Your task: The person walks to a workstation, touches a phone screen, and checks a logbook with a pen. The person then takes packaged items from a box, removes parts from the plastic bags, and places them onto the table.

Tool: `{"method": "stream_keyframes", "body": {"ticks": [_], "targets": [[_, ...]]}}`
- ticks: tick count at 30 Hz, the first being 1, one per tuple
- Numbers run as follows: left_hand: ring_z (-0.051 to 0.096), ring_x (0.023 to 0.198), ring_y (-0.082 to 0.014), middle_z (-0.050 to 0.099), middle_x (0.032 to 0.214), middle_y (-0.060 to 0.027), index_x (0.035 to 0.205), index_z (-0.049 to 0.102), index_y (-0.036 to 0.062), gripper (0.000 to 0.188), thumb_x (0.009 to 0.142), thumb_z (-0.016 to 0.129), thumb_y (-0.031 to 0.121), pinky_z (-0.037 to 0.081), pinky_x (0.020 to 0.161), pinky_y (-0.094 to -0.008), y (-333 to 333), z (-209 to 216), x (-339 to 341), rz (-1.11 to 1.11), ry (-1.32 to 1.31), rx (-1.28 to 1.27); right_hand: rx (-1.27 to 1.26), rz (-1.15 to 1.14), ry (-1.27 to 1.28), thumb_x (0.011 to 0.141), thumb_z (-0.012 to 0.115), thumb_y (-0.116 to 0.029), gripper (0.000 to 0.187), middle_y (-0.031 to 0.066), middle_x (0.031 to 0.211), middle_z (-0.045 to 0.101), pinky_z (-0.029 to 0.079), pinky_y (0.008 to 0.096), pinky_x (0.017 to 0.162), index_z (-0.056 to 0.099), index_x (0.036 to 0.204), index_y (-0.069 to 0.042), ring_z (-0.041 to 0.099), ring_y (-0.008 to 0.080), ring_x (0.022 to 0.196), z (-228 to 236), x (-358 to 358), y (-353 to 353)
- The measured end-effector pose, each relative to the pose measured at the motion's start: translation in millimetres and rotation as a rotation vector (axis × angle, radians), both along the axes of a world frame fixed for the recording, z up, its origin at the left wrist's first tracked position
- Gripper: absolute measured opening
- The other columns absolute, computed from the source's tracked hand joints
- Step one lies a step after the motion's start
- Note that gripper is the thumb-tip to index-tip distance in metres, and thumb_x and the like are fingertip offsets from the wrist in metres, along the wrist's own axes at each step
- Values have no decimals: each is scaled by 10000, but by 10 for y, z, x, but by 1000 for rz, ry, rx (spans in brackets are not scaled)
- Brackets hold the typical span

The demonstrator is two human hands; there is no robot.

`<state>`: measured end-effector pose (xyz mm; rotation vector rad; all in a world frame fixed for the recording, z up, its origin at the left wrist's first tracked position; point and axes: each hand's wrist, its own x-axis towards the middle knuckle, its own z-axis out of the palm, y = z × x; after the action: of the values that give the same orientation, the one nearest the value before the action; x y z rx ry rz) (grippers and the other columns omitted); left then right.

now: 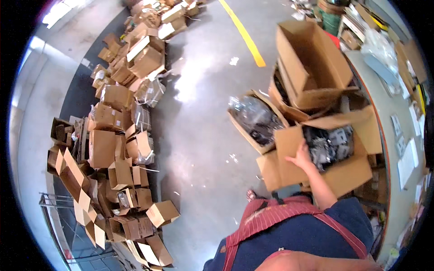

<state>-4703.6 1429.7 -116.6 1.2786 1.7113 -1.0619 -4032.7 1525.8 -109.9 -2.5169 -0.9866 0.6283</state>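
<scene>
My right hand (300, 156) lies at the left inner edge of an open cardboard box (337, 178), thumb spread out over the upright left flap. Its fingers reach along the fold beside the contents and are partly hard to make out. Inside the box are dark and grey parts in clear plastic bags (329, 145). My left hand is out of sight. Just beyond stands a narrower carton (239, 124) holding clear bags and dark items. Behind the box, a tall open carton (316, 61) rests tilted on another carton (279, 86).
A long worktable (377, 90) with papers and plastic bags runs along my right. On the left, a large heap of opened cartons (108, 144) lines the wall, near a metal rack (54, 226). The grey floor (199, 135) between bears a yellow line (244, 34) and paper scraps.
</scene>
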Motion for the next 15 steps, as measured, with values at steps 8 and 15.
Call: {"method": "stream_keyframes", "body": {"ticks": [8,15], "targets": [[623,1100,-404,617,1251,-252,1219,644,24,481,862,591,341,498,939,-461,1461,-748,-283,-171,-130,-44,-239,-432,-93,458,973,-347,1480,293,1503,276,400,480,1075,11,1546,-62,387,449,1327,-66,-170,398],[645,1077,-379,692,1115,-204,1157,689,71,470,844,578,404,503,936,-432,3357,-999,412,28,-341,358,-521,-681,-69,503,962,-253,1412,260,1424,326,407,498,1055,5,1530,-96,432,454,1268,-510,10,653]]}}
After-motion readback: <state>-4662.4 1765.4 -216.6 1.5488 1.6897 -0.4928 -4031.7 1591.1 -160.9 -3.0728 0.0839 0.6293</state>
